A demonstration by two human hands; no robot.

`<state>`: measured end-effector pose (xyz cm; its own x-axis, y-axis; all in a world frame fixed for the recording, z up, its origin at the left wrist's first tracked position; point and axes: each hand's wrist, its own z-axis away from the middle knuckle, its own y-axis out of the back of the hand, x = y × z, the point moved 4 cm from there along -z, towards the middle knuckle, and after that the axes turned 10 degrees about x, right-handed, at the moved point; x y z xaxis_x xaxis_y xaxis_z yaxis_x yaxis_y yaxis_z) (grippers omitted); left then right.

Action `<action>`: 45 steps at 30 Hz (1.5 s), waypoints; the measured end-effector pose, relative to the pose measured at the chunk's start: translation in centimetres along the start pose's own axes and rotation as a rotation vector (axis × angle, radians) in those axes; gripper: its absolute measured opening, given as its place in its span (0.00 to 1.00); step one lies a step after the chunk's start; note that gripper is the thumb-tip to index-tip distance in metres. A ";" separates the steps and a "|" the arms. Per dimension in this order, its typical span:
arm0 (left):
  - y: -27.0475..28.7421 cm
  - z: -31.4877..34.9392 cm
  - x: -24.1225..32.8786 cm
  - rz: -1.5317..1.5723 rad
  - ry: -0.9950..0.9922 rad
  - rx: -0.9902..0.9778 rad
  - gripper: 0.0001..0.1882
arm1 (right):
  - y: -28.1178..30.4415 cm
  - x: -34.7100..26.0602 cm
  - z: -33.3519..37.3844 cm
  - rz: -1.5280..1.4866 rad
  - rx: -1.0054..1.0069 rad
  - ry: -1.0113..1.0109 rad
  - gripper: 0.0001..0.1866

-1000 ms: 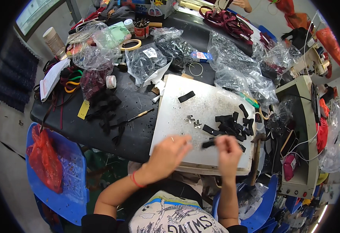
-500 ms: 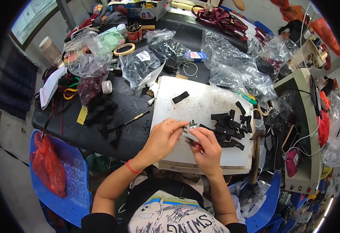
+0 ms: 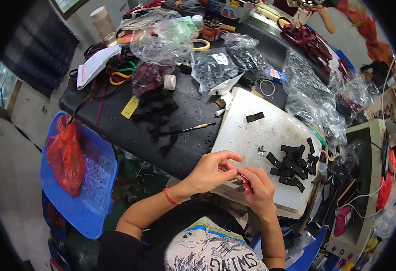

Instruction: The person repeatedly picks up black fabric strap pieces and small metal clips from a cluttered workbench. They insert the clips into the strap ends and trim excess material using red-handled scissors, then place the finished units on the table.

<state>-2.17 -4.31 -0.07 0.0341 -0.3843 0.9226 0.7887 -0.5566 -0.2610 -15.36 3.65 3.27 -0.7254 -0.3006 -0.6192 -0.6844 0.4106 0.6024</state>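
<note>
My left hand (image 3: 212, 171) and my right hand (image 3: 258, 189) meet above the front edge of a white board (image 3: 238, 131). Both are closed, with thumbs and fingertips pressed together at one spot. Whatever they pinch is hidden or too small to name. A bit of red shows at the right fingers. Just beyond the hands, a few small dark metal pieces (image 3: 261, 150) lie on the board. To their right is a loose pile of short black fabric strips (image 3: 293, 163). One single black strip (image 3: 255, 117) lies farther back.
A pointed tool with a wooden handle (image 3: 199, 127) and more black strips (image 3: 155, 110) rest on the dark table at left. Clear plastic bags (image 3: 313, 86) crowd the back. A blue chair (image 3: 96, 180) holding a red bag (image 3: 67, 156) stands at left.
Both hands have come back toward the board's front edge. The grey object between them no longer shows. The whole view has turned, shifting the table's things to the right.
</note>
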 end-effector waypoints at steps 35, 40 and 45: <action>1.8 -0.2 -1.0 0.104 -0.111 0.298 0.13 | -0.9 4.7 1.6 -0.796 0.308 -0.861 0.09; 1.6 0.2 -0.8 0.077 -0.065 0.317 0.12 | -0.4 4.0 1.3 -0.684 0.275 -0.837 0.09; 1.7 0.4 -0.8 0.149 -0.076 0.316 0.14 | 0.8 2.7 1.0 -0.456 0.200 -0.771 0.11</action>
<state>-0.62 -4.64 -1.13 0.1994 -0.3814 0.9026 0.9222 -0.2385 -0.3045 -17.84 4.07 1.56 -0.0896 0.1584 -0.9833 -0.8150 0.5559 0.1638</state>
